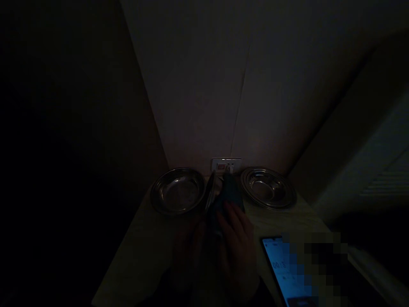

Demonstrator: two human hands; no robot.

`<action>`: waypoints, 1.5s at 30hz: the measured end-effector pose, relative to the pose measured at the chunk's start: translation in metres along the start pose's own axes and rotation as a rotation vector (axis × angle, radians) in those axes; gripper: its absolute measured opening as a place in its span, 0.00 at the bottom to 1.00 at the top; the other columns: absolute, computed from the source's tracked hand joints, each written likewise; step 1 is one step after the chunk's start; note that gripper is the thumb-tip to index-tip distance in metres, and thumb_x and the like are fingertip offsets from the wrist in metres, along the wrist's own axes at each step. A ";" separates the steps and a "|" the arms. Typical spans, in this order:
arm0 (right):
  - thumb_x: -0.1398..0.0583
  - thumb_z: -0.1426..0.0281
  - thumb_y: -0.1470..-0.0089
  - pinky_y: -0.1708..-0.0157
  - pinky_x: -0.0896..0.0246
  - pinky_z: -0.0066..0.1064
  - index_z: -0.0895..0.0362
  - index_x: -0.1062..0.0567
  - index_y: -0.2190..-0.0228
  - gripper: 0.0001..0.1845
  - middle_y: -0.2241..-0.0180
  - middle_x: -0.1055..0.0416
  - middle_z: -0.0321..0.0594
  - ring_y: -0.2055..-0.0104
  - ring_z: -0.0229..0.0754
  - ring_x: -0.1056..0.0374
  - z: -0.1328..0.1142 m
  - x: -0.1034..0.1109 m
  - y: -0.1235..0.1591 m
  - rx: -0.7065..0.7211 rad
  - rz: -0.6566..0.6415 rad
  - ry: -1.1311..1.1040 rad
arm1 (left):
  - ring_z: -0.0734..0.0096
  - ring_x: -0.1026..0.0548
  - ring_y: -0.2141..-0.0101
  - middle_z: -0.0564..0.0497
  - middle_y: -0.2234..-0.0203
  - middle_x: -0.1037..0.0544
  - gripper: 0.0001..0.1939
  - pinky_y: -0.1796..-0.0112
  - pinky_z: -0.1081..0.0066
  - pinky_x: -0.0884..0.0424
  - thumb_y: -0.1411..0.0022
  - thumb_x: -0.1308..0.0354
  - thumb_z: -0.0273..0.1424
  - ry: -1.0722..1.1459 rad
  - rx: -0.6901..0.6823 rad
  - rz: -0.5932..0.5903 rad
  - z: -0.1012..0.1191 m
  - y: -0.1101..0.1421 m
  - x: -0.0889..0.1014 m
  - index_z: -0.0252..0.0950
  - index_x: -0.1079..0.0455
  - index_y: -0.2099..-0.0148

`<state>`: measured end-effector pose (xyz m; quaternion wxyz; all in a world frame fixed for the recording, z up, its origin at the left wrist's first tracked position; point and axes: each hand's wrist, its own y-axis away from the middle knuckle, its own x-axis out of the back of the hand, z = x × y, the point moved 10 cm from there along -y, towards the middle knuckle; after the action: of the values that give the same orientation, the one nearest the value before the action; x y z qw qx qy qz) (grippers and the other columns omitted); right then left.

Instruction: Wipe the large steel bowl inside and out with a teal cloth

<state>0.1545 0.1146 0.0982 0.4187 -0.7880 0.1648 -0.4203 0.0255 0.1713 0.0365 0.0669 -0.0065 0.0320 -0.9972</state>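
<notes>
Head view gives me a very dim scene: two bare hands over a table [134,264] set against a wall [198,89]. I make out the right hand [238,243] holding a dark bluish cloth [234,200], its fingers laid over it and slightly parted. That cloth lies against a shiny metal dish [217,186] tipped up on edge, at the middle of the table's far side. My left hand [189,245] is low beside the dish; it is too dark for me to tell whether its fingers grip the rim. Left of it sits a round metal plate [179,194]; to the right, a stack of plates [265,189]. Behind is a wall socket [221,166]. Near the right hand lies a lit phone [281,264], partly pixelated.
</notes>
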 end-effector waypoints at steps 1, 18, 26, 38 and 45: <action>0.49 0.75 0.43 0.48 0.43 0.48 0.55 0.38 0.42 0.27 0.42 0.37 0.46 0.39 0.51 0.46 -0.003 -0.001 -0.002 0.023 -0.009 0.008 | 0.57 0.21 0.58 0.46 0.61 0.19 0.18 0.56 0.63 0.26 0.44 0.44 0.43 -0.008 -0.001 0.003 -0.001 0.000 0.001 0.38 0.21 0.59; 0.50 0.77 0.44 0.46 0.48 0.49 0.57 0.34 0.45 0.25 0.44 0.34 0.44 0.42 0.50 0.42 -0.002 -0.001 -0.022 -0.031 -0.086 0.122 | 0.55 0.22 0.59 0.44 0.62 0.18 0.19 0.56 0.61 0.26 0.46 0.43 0.44 -0.025 0.021 0.017 -0.010 0.002 0.008 0.36 0.21 0.60; 0.50 0.72 0.42 0.49 0.42 0.51 0.57 0.31 0.49 0.20 0.43 0.35 0.46 0.40 0.53 0.46 -0.019 0.007 -0.018 0.001 -0.099 -0.062 | 0.57 0.21 0.63 0.45 0.65 0.18 0.18 0.60 0.64 0.25 0.48 0.42 0.46 0.031 0.023 -0.027 0.004 0.000 0.004 0.39 0.20 0.65; 0.50 0.74 0.38 0.50 0.34 0.42 0.52 0.35 0.45 0.21 0.44 0.36 0.46 0.43 0.47 0.38 0.022 0.010 0.006 -0.289 0.068 -0.054 | 0.55 0.21 0.63 0.44 0.68 0.18 0.20 0.61 0.63 0.25 0.50 0.40 0.48 -0.012 0.033 0.079 -0.005 0.005 0.016 0.35 0.21 0.67; 0.47 0.73 0.40 0.47 0.37 0.47 0.55 0.40 0.41 0.26 0.40 0.42 0.47 0.38 0.51 0.45 -0.003 0.008 0.011 -0.153 0.044 0.020 | 0.57 0.21 0.64 0.44 0.66 0.18 0.23 0.63 0.64 0.25 0.47 0.43 0.51 0.040 0.080 0.070 -0.016 0.004 0.015 0.36 0.22 0.64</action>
<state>0.1579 0.1019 0.0947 0.3647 -0.8096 0.2178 -0.4051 0.0105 0.1658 0.0206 0.1014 0.0174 -0.0066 -0.9947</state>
